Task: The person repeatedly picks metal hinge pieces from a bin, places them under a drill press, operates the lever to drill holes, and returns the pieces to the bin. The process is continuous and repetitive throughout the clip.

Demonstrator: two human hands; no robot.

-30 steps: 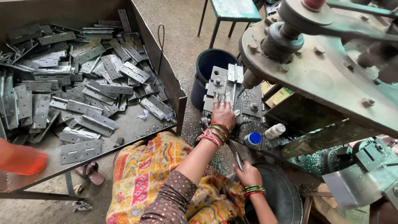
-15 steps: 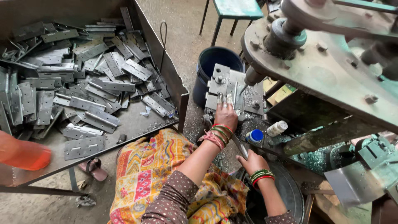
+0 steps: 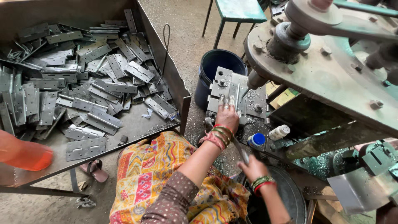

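At the centre of the frame the left hand [image 3: 227, 117] lies flat, fingers stretched out and together, pressing on a grey hinge plate [image 3: 232, 93] that sits on the press bed [image 3: 257, 101] under the machine's punch [image 3: 253, 81]. It clamps nothing; the fingertips only touch the metal. Lower right of centre, the right hand [image 3: 252, 168] is closed on a thin metal rod [image 3: 240, 149] (its far end runs up toward the bed). Bangles ring both wrists.

Beside the bed stand 2 small bottles: 1 with a blue cap [image 3: 257, 140] and 1 white [image 3: 278, 132]. A dark blue bucket [image 3: 215, 68] stands on the floor just above the bed. The left half of the frame is filled by a steel tray [image 3: 137, 124] heaped with hinges [image 3: 83, 83]. A teal stool [image 3: 236, 10] shows at the top.
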